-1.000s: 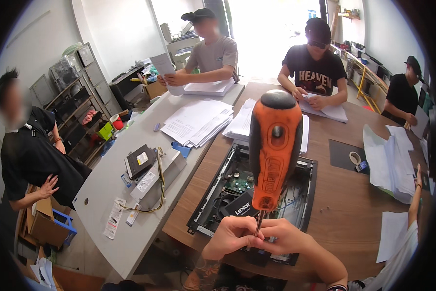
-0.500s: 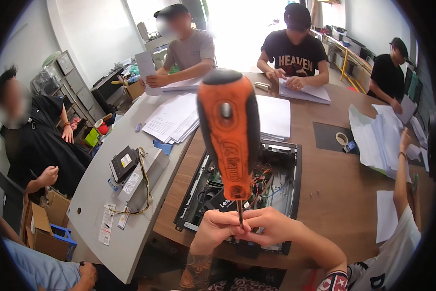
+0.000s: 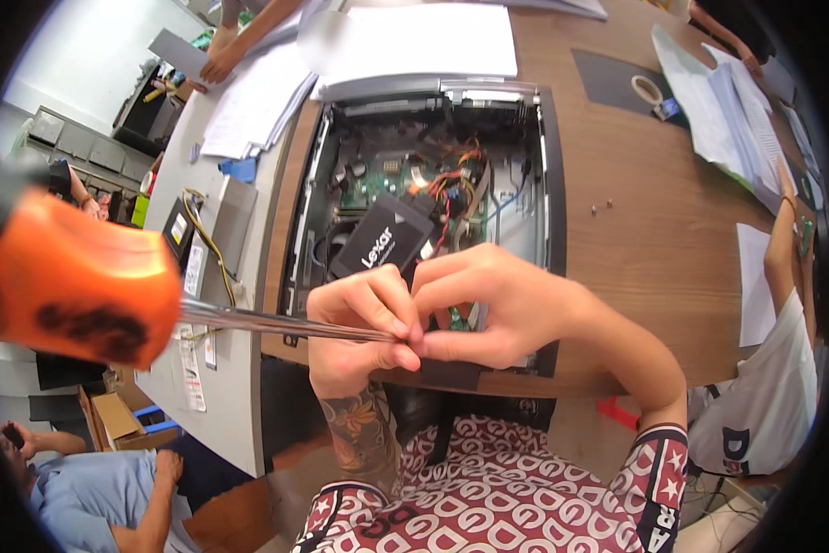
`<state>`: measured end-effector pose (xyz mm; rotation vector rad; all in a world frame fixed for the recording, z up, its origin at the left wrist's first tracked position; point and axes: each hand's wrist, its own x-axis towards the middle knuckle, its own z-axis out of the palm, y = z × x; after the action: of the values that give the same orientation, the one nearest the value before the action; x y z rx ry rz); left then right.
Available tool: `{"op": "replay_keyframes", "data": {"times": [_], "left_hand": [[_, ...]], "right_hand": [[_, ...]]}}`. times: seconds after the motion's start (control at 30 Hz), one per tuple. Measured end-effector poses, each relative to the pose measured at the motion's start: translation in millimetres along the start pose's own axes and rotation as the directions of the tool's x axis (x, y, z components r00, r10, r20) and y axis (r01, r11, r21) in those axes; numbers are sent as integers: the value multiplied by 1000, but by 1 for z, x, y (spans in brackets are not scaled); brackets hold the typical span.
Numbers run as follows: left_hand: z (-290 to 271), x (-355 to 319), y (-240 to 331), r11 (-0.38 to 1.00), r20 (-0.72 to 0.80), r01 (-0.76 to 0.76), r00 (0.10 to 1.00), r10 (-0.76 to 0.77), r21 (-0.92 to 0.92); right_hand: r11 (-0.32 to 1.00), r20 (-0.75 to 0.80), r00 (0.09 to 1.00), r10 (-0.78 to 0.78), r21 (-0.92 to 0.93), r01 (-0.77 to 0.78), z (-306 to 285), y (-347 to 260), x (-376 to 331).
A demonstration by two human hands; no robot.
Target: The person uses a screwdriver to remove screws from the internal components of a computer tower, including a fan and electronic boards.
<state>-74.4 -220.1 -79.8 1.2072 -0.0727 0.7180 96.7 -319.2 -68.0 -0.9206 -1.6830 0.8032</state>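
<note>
My left hand [image 3: 364, 318] pinches the metal shaft of a screwdriver near its tip. The orange handle [image 3: 69, 281] of the screwdriver looms large at the left, lying almost level. My right hand [image 3: 497, 309] meets the left one at the tip, its fingers closed there; something small may be between them, but I cannot tell. Below both hands lies an open desktop computer case [image 3: 548, 175] on a brown wooden table [image 3: 654, 230]. Inside it a flat black drive [image 3: 382, 235] rests over a green board and coloured wires.
Two small screws [image 3: 601, 206] lie on the table right of the case. Papers [image 3: 405, 41], a grey mat with a tape roll [image 3: 647, 89] and a power supply [image 3: 212, 230] on the grey table surround it. Other people sit at left, right and far side.
The screwdriver has swung from upright to nearly level, handle now at the left. My view has dropped down onto the open case, and both hands stay at the tip.
</note>
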Motion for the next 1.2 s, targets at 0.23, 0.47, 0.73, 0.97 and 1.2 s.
{"op": "replay_keyframes", "data": {"times": [0.23, 0.47, 0.73, 0.97, 1.2], "left_hand": [[1, 4, 3, 998, 71, -66, 995, 64, 13], [-7, 8, 1, 992, 186, -87, 980, 70, 86], [-13, 5, -1, 997, 272, -58, 960, 68, -45], [-20, 9, 2, 996, 383, -39, 922, 65, -76], [-24, 23, -2, 994, 425, -20, 903, 62, -103]], "right_hand": [[999, -76, 997, 31, 10, -31, 2, 1, -1], [992, -112, 986, 122, 46, -117, 0, 4, -2], [990, -121, 985, 127, -51, -134, 5, 11, -5], [953, -130, 981, 145, -247, -173, 7, 11, -4], [924, -127, 980, 156, -331, -190, -2, 16, -1]]}}
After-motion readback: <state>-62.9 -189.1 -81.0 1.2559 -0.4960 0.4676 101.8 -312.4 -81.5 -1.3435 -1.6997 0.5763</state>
